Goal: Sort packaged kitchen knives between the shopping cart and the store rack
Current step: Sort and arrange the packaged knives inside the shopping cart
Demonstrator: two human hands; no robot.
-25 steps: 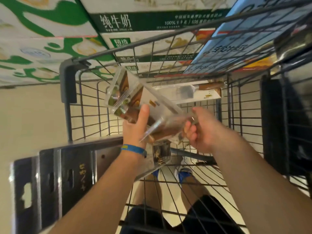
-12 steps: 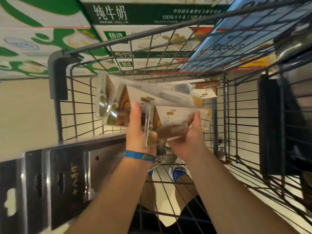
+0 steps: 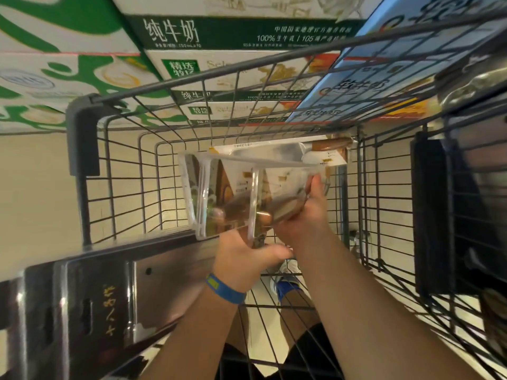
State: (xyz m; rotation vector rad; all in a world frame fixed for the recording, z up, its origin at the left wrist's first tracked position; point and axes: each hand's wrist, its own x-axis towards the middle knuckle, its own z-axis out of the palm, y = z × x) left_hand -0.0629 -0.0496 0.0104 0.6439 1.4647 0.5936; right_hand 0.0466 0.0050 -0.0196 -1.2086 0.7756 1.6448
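Knife packs (image 3: 233,193): clear, stiff blister shells held inside the cart (image 3: 82,138). The left hand (image 3: 241,253) grips their lower edge from beneath. The right hand (image 3: 304,215) clasps the handle end, thumb on its face. Probably light, rigid and slick, so best gripped at the handle ends. Beyond the grip, a further pack (image 3: 296,156) lies near the far wall.

A blue wristband (image 3: 225,289) with a small yellow-green patch circles my wrist just below my left hand (image 3: 247,253). My forearms (image 3: 370,311) are bare. Lower down I have on black shorts (image 3: 277,363) and a blue-and-white shoe (image 3: 286,289), its toe end white and the rest blue.
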